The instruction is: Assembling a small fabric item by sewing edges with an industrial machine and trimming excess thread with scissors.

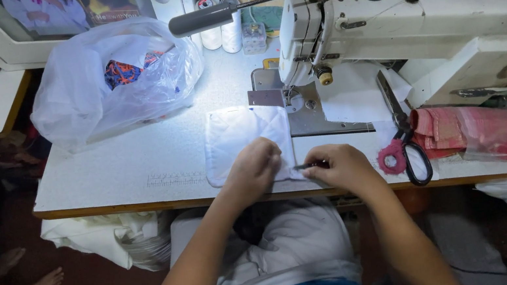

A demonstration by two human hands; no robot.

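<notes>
White quilted fabric piece [241,139] lies flat on table [124,164], just in front of sewing machine [396,30]. Left hand [254,169] presses its near edge, grip flat, holding nothing. Right hand [339,167] pinches small dark tool [310,165] at the edge. Keep fabric taut, work in the lamp light.

White sewing table [137,159] — quilted pad [243,138], scissors [404,141], plastic bag [106,84]
</notes>
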